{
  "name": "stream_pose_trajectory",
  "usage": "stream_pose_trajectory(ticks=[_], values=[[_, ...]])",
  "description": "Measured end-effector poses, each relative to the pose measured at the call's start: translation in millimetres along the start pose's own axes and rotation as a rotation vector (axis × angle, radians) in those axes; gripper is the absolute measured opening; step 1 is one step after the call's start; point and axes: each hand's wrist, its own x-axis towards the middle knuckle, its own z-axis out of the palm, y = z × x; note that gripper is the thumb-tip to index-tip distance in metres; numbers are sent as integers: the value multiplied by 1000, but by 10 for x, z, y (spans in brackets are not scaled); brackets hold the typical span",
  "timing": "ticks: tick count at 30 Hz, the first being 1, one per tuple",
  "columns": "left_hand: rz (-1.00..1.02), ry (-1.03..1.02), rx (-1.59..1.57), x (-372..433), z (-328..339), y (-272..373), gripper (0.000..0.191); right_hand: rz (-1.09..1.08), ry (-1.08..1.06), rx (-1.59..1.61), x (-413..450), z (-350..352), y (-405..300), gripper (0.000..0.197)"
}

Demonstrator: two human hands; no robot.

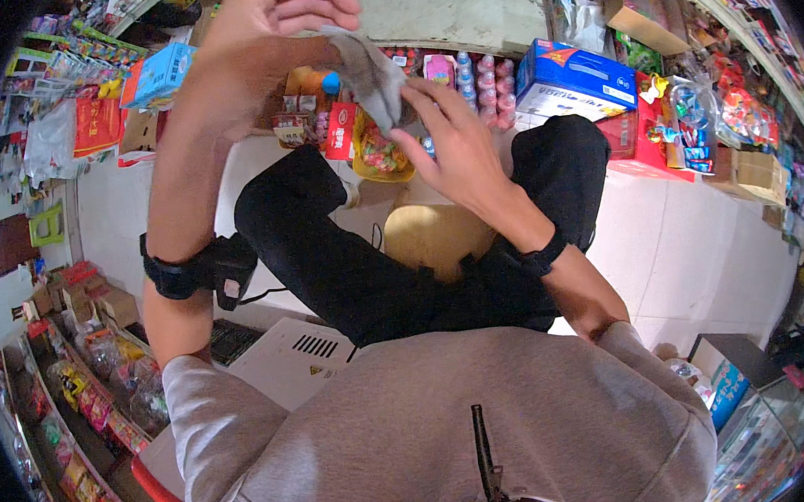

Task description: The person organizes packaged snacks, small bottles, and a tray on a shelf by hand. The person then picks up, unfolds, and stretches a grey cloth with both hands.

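A grey-white cloth hangs between my two hands, above the row of goods on the floor. My left hand, blurred, pinches its upper end, with the other fingers curled above. At the cloth's right edge is my right hand, its fingers and thumb around the fabric. Right below the cloth stands a yellow basket of small wrapped sweets, partly hidden. A red box touches the basket's left side.
Bottles with pink contents and a blue-and-white carton stand beyond my knees. A wooden stool seat shows between my legs. Shelves of packaged snacks lie at lower left, near a white metal case. A cable runs from my left forearm's strap.
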Motion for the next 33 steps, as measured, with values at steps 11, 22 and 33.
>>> stream_pose_trajectory(ticks=[11,22,33], values=[[1,-9,-38,115,346,85,38,158,141,153,132,56,174,26],[4,-38,130,19,182,79,36,98,-73,379,9,-153,374,21],[138,-120,307,-211,46,144,22,168,-293,329,-55,-213,427,19]])
